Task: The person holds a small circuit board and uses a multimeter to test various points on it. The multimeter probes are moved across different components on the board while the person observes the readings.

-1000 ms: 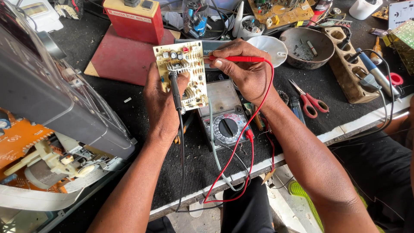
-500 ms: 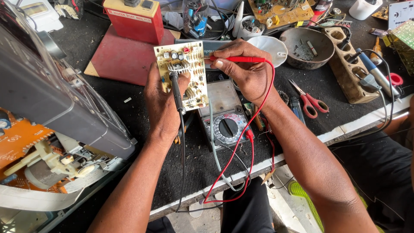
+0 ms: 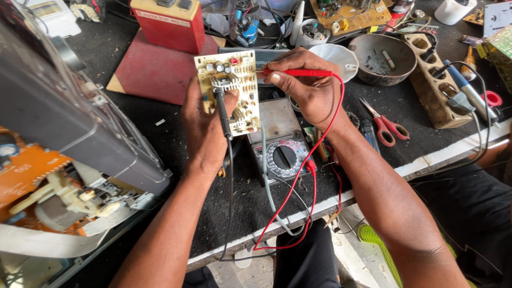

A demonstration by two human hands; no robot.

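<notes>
- My left hand (image 3: pixel 205 125) is closed around a beige circuit board (image 3: pixel 230 90), holding it upright above the bench, and pins a black probe (image 3: pixel 221 109) against the board face with the thumb.
- My right hand (image 3: pixel 306 88) pinches a red probe (image 3: pixel 296 72), tip pointing at the board's right edge.
- Red lead (image 3: pixel 298 181) loops down off the bench edge and back up to an analog multimeter (image 3: pixel 282 141) lying flat just below the board.
- Surface: black, dusty workbench (image 3: pixel 160 144) with a pale front edge, heavily cluttered.
- Red box (image 3: pixel 169 24) sits on a dark red pad (image 3: pixel 152 72) at the back.
- Red-handled scissors (image 3: pixel 385 125) right of the meter; metal bowl (image 3: pixel 385 56) and white bowl (image 3: pixel 336 56) behind my right hand.
- Wooden holder with round holes (image 3: pixel 432 88) far right, soldering iron (image 3: pixel 469 96) beside it.
- Grey opened appliance casing (image 3: pixel 64 114) at left, orange board (image 3: pixel 24 173) under it.
</notes>
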